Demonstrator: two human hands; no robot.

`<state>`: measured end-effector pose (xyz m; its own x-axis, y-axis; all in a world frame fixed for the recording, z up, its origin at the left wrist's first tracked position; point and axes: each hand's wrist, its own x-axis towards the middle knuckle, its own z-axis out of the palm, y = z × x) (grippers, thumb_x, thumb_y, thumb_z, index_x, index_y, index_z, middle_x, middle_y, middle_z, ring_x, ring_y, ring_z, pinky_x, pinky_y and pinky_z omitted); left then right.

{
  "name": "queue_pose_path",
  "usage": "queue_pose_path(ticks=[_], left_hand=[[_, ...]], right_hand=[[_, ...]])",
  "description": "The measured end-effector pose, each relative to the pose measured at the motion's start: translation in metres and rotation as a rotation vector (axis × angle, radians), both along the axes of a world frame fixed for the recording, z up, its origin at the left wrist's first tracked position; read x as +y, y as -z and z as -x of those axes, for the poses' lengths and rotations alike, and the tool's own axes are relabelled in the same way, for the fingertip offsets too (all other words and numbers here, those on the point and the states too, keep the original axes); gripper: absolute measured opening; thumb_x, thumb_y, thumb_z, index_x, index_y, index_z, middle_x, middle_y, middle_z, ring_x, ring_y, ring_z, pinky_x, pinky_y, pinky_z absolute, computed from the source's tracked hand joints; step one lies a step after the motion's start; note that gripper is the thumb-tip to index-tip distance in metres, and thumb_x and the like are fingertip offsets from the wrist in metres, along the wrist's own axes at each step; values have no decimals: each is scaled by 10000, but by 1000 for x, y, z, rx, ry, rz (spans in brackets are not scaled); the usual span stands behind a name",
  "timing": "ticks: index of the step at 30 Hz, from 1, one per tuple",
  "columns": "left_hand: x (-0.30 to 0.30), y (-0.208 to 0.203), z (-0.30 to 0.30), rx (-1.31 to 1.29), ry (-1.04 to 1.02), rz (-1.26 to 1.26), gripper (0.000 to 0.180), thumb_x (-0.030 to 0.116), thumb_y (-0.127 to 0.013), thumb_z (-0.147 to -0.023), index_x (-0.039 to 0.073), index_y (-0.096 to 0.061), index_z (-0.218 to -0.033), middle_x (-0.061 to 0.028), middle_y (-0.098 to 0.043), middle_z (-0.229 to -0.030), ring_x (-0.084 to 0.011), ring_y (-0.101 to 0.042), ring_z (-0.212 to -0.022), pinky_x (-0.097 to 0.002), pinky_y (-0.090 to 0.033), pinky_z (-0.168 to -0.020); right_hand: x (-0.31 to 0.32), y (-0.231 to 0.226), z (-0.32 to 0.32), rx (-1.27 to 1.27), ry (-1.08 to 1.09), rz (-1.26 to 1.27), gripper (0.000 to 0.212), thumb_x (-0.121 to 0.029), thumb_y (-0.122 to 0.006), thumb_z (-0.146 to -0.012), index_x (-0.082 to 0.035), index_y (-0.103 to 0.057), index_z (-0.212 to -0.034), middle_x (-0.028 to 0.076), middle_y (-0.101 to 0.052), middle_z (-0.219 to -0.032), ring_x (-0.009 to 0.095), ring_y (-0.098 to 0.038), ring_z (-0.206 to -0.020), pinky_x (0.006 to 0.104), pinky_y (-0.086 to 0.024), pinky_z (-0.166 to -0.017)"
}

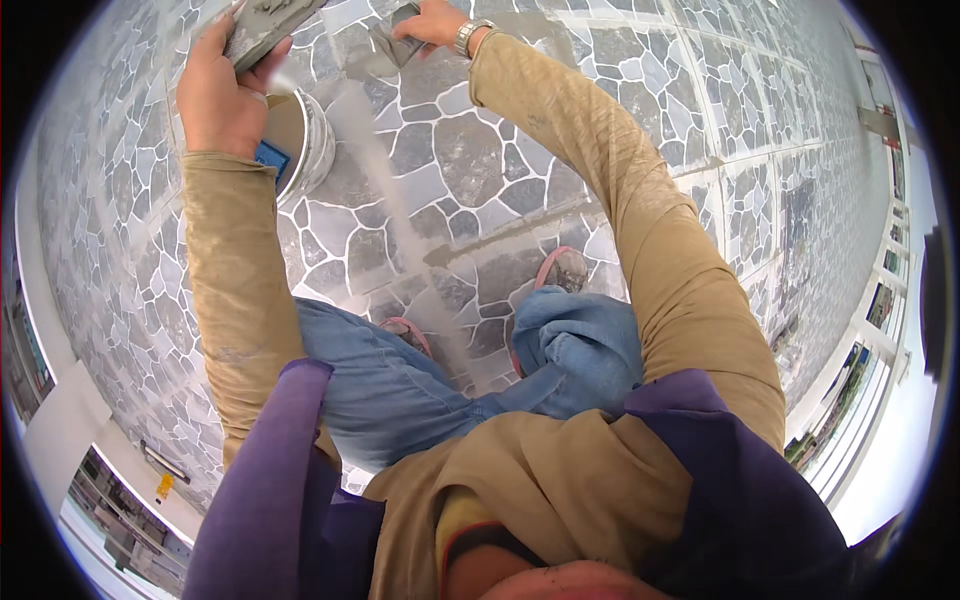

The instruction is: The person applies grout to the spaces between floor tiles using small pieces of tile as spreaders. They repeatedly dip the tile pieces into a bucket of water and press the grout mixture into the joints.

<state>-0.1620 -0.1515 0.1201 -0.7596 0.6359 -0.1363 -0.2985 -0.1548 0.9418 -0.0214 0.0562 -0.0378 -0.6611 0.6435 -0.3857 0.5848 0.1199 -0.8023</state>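
At the upper left, my left hand (pixel 222 100) grips a flat board with wet grey mortar (pixel 268 28) on it, the fingers wrapped under its edge. My right hand (pixel 438 24), with a metal watch on the wrist, is closed around a small grey trowel (pixel 400 44). Its blade is at the stone-patterned tile floor (pixel 470 160), beside a smear of grey mortar; whether it touches cannot be made out. Below the board stands a white bucket (pixel 318 150), partly hidden by my left hand and sleeve. Something blue (pixel 270 158) shows at its rim.
Straight joints between the tiles carry grey mortar, one (pixel 500 238) running just ahead of my feet. My two shoes (pixel 568 268) stand on the tiles. Low white walls (pixel 75 425) bound the floor at left and right. A yellow object (pixel 164 487) sits by the left wall.
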Motion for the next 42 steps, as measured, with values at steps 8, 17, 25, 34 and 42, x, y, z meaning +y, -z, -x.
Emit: queue_pose_path(ticks=[8, 17, 25, 34, 42], left_hand=[[31, 29, -57, -429, 449, -28, 379, 165, -419, -1036, -119, -477, -1281, -235, -601, -1226, -335, -682, -1022, -334, -645, -760], [89, 47, -218, -891, 900, -128, 385, 194, -372, -1069, -65, -438, -1346, -201, -585, -1255, -307, -644, -1100, -330, -630, -760], [81, 40, -243, -541, 947, -178, 337, 285, -407, -1075, 62, -491, -1312, -92, -620, -1223, -219, -654, -1047, -376, -612, -768], [90, 52, -239, -827, 956, -150, 391, 225, -360, -1087, 1, -446, -1395, -143, -598, -1295, -258, -653, -1111, -269, -624, -766], [93, 58, -248, -963, 947, -85, 401, 199, -350, -1082, -63, -438, -1372, -191, -577, -1305, -286, -643, -1127, -275, -625, -763]], right_hand=[[15, -150, -184, 770, 300, 164, 164, -55, -693, -841, -13, -666, -998, 53, -666, -892, 169, -654, -804, 333, -573, -747], [-113, -192, -278, 276, 219, -881, 421, -4, -601, -857, 24, -591, -1276, 132, -683, -1143, 219, -654, -1035, 339, -523, -888], [-108, -191, -333, 149, 138, -1117, 605, 180, -550, -752, -98, -661, -1279, 107, -646, -1329, 273, -558, -1311, 360, -426, -1112], [-101, -194, -340, 1148, 774, 12, 318, -2, -617, -876, -11, -648, -1192, 84, -679, -1168, 234, -615, -1101, 432, -455, -991], [-115, -148, -338, 898, 767, -72, 290, 56, -636, -874, -3, -633, -1158, 85, -696, -1034, 186, -624, -901, 347, -476, -779]])
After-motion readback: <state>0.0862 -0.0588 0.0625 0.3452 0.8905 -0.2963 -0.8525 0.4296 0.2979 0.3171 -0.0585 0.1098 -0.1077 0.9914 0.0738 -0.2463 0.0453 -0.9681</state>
